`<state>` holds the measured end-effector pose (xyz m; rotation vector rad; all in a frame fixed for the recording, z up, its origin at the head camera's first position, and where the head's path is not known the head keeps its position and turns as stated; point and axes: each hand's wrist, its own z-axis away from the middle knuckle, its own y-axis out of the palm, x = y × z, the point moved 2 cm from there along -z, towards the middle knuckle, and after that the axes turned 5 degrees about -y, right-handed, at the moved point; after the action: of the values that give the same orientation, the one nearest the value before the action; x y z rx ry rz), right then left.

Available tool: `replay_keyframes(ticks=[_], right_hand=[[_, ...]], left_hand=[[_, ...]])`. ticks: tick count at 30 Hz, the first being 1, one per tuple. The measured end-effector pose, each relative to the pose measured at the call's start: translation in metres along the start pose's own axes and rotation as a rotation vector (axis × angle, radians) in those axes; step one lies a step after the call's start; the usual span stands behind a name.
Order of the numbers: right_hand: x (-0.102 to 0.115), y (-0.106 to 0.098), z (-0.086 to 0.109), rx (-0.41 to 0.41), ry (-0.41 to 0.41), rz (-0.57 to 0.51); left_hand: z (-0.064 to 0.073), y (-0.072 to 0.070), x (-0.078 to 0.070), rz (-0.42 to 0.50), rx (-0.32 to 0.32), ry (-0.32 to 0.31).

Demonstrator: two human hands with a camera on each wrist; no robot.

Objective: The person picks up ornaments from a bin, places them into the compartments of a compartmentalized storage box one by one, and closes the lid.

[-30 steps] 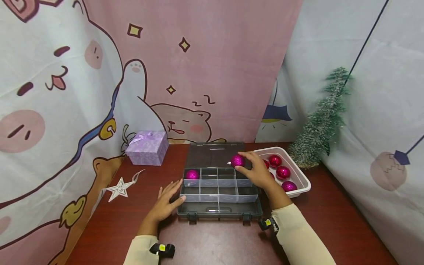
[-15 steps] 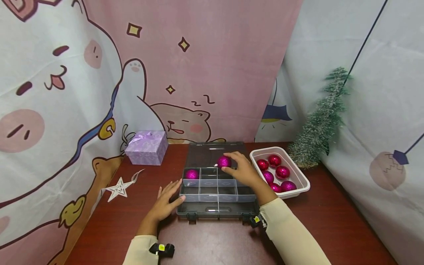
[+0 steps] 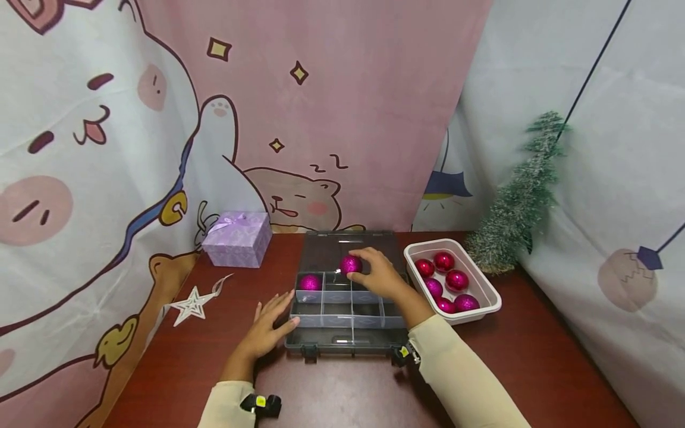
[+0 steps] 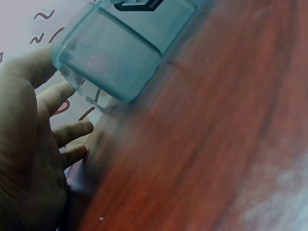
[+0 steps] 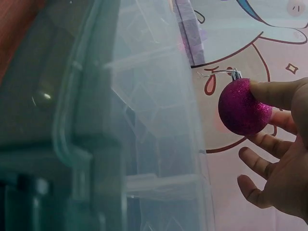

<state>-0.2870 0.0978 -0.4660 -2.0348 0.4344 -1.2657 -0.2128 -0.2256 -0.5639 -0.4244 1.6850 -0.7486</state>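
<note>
My right hand point(image 3: 381, 274) pinches a glittery magenta Christmas ball point(image 3: 350, 265) between thumb and fingers, above the back row of a clear divided organizer box point(image 3: 342, 339). In the right wrist view the held ball point(image 5: 244, 107) shows its silver cap and hook, clear of the box walls. Another magenta glitter ball point(image 3: 310, 283) sits in the back left compartment. With fingers extended, my left hand point(image 3: 267, 327) rests against the left side of the box. The left wrist view has that hand point(image 4: 33, 125) touching the box corner point(image 4: 106, 57). The box lid point(image 3: 348, 246) lies folded back.
A white basket point(image 3: 495, 300) with several shiny red and magenta balls stands right of the box. Behind it is a small frosted tree point(image 3: 519, 208). A purple gift box point(image 3: 238, 238) and a white star ornament point(image 3: 192, 306) lie to the left.
My right hand has carried the magenta ball leftward from beside the basket to over the box's second back compartment. The left hand has stayed in place.
</note>
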Motion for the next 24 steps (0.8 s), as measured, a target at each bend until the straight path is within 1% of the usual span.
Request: replay_keyframes(ticks=[3,5,9,13,14,16,19,22,24], right_hand=[[0.000,0.004,-0.002,0.015,0.015,-0.003],[0.001,0.006,-0.004,0.028,0.024,-0.001],[0.001,0.012,-0.009,0.057,0.030,0.015],[0.003,0.019,-0.013,0.075,0.028,0.017],[0.004,0.020,-0.013,0.078,0.031,0.013],[0.004,0.024,-0.014,0.081,0.031,0.009],[0.004,0.029,-0.015,0.091,0.043,0.010],[0.002,0.033,-0.015,0.104,0.063,0.022],[0.002,0.035,-0.014,0.115,0.073,0.029]], left_hand=[[0.000,0.001,0.000,0.001,-0.009,0.007],[0.001,0.001,0.000,0.022,-0.023,0.023],[0.003,0.004,0.005,0.054,-0.065,0.086],[0.002,0.007,0.011,0.084,-0.085,0.125],[0.001,0.008,0.014,0.077,-0.084,0.129],[-0.001,0.009,0.019,0.077,-0.079,0.115],[-0.004,0.012,0.030,0.043,-0.080,0.116],[-0.005,0.013,0.031,0.048,-0.098,0.146],[-0.004,0.013,0.028,0.056,-0.115,0.173]])
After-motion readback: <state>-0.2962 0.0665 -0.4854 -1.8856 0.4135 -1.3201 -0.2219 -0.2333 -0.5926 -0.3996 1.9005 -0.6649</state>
